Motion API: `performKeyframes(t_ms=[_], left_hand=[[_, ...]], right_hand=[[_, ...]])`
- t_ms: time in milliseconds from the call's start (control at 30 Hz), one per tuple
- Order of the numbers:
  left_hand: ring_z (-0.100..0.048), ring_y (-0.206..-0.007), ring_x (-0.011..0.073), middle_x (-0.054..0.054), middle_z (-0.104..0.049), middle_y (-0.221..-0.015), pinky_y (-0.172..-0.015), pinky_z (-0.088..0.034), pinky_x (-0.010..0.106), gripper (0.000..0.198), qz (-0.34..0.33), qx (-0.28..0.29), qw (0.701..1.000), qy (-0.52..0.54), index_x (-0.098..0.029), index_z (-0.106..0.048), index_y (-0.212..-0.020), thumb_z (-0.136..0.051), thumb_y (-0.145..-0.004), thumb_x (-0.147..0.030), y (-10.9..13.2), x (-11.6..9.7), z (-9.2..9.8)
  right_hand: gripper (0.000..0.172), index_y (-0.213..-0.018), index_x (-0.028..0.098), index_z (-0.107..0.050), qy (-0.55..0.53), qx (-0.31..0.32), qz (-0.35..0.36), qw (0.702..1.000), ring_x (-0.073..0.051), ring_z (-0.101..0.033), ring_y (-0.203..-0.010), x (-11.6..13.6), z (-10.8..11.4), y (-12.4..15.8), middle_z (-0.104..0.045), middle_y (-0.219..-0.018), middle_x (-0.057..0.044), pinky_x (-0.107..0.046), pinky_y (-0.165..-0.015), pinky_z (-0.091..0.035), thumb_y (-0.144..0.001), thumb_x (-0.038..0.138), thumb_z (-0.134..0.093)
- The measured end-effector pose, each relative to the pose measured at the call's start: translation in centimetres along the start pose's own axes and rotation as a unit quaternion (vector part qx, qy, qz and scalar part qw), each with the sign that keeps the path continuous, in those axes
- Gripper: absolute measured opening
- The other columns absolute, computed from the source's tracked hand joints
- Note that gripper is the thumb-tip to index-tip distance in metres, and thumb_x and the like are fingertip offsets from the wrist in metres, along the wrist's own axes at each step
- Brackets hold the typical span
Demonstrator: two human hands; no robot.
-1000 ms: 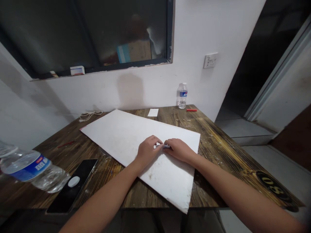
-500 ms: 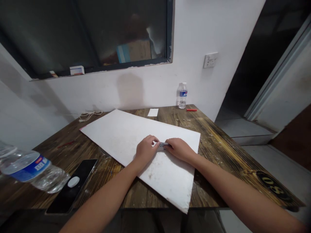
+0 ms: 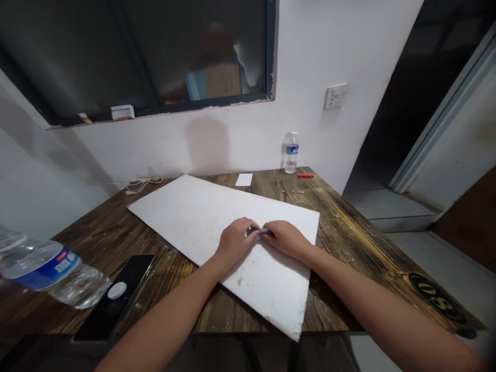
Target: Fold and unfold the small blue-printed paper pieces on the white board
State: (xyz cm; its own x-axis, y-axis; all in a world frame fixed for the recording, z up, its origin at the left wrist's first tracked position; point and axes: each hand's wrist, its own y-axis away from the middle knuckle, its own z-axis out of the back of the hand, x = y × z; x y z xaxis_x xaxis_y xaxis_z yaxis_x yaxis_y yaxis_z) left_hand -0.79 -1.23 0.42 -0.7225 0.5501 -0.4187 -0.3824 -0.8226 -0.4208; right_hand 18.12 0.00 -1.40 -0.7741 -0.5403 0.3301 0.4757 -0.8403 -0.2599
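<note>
Between my hands is a small grey, roll-like piece (image 3: 264,231); its exact kind does not show, and much of it is covered by fingers. My left hand (image 3: 237,241) pinches its left end with thumb and fingertips. On the right end, the closed fingers of my right hand (image 3: 285,237) grip it. Both hands are over the right half of a large white board (image 3: 194,212), which lies slantwise on the wooden table (image 3: 341,268). Dark smudges mark the board's surface near its front corner.
At the left, a big water bottle (image 3: 46,268) stands by a black phone (image 3: 134,276) with a white disc (image 3: 117,290) on it. Along the back are a white cable (image 3: 143,183), a white card (image 3: 244,180), a small bottle (image 3: 291,155) and a red stick (image 3: 306,175).
My left hand has shifted slightly right, closer to my right hand, and its fingers cover more of the grey piece. My right hand has stayed nearly still.
</note>
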Motion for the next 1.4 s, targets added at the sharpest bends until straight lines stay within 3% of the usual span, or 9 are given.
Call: performKeyframes(t_ms=[200,433,800,1400], left_hand=[[-0.061,-0.084,0.0166,-0.001,-0.068,-0.089,-0.073,-0.046,0.029,0.005,-0.004,0.009,1.0,0.01,-0.023,-0.064,-0.086,-0.061,-0.084,-0.019,-0.03,0.09,-0.13],[-0.062,-0.093,0.0186,0.001,-0.069,-0.099,-0.08,-0.048,0.031,0.022,-0.012,0.019,1.0,0.022,-0.024,-0.066,-0.1,-0.058,-0.083,-0.013,0.07,0.03,-0.11],[-0.061,-0.088,0.0186,0.002,-0.068,-0.092,-0.076,-0.047,0.031,0.007,-0.008,0.024,1.0,0.001,-0.022,-0.065,-0.087,-0.058,-0.087,-0.024,0.05,-0.39,0.06],[-0.057,-0.077,0.017,0.002,-0.065,-0.083,-0.065,-0.041,0.029,0.016,0.025,0.019,0.999,-0.013,-0.02,-0.06,-0.077,-0.052,-0.089,-0.029,0.08,-0.86,0.22]], right_hand=[[0.018,-0.087,0.019,-0.065,-0.012,-0.005,0.009,1.0,-0.017,-0.06,-0.077,-0.08,-0.13,0.0,-0.07,-0.084,-0.005,-0.025,-0.063,-0.031,-0.092,0.033,-0.055],[0.021,-0.09,0.019,-0.066,-0.028,-0.006,0.018,0.999,-0.018,-0.061,-0.08,-0.06,-0.14,0.05,-0.071,-0.088,-0.006,-0.025,-0.067,-0.033,-0.095,0.032,-0.05],[0.018,-0.086,0.018,-0.065,-0.013,0.003,0.017,1.0,-0.017,-0.06,-0.078,0.01,0.02,0.02,-0.07,-0.085,-0.005,-0.025,-0.065,-0.032,-0.092,0.029,-0.053],[0.018,-0.084,0.017,-0.065,-0.013,0.009,0.012,1.0,-0.016,-0.059,-0.076,0.21,0.05,0.02,-0.068,-0.082,-0.005,-0.024,-0.064,-0.032,-0.092,0.03,-0.055]])
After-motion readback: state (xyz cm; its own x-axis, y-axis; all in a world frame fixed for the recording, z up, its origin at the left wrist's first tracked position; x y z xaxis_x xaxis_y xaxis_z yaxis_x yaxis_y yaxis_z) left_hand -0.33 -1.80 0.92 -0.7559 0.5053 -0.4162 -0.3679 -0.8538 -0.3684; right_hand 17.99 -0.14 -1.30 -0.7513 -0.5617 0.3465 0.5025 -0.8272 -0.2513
